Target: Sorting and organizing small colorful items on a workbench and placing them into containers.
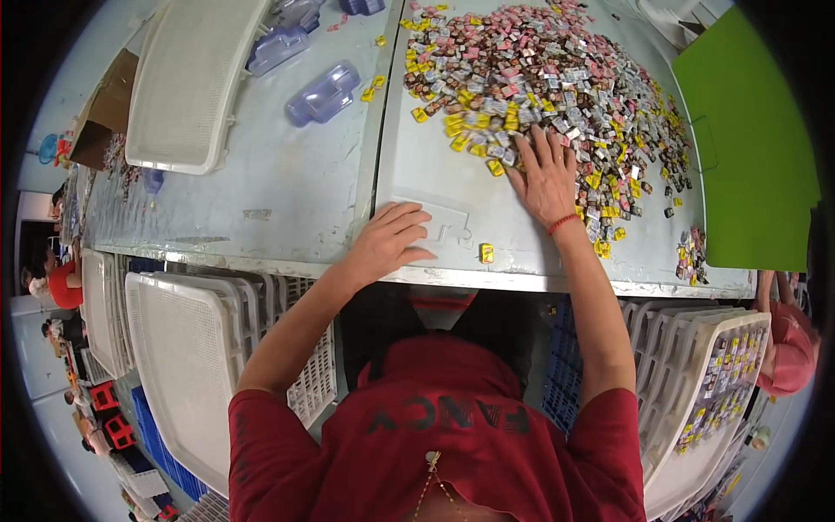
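Observation:
My right hand [548,183] lies palm down with its fingers spread on the near edge of a large heap of small wrapped pieces [557,78] in yellow, silver, pink and brown. My left hand [391,239] rests at the left end of a clear, flat plastic piece [448,219], thumb apart from the fingers; nothing shows gripped in it. A single small yellow piece [486,253] sits by the table's front edge, between my two hands. Under my right palm, whatever it touches is hidden.
Bluish clear plastic moulds [323,93] and a white perforated tray [187,83] occupy the table's left side. A green panel [748,139] stands at the right. Stacked white trays [187,365] flank me below the table edge; the right stack [713,391] carries small pieces.

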A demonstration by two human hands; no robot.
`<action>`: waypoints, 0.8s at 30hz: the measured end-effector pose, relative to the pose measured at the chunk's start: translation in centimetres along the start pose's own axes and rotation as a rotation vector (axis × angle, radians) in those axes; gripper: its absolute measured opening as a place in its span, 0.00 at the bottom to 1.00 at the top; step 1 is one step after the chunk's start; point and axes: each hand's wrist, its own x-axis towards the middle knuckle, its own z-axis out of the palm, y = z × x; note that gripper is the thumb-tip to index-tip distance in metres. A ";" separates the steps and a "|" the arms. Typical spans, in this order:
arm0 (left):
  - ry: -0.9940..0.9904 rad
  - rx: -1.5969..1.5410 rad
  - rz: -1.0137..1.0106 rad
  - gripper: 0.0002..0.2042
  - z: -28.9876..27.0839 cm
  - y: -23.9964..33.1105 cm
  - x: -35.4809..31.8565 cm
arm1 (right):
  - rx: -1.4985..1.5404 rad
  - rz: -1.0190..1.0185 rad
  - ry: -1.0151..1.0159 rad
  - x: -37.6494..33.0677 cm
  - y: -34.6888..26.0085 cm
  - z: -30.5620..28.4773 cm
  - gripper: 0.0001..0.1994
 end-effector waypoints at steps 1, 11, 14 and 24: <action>-0.016 -0.046 -0.029 0.13 -0.1 0.1 0.5 | 0.032 0.021 0.032 0.9 0.7 0.4 0.24; -0.063 -0.057 -0.248 0.25 2.2 -3.1 9.7 | 0.263 0.149 0.213 7.2 8.8 2.1 0.21; -0.217 0.123 -0.250 0.37 5.2 -4.1 12.9 | 0.478 0.451 0.210 7.3 9.8 1.1 0.26; -0.261 0.366 -0.300 0.33 8.5 -9.8 19.4 | -0.005 0.238 0.132 2.0 7.3 -0.1 0.21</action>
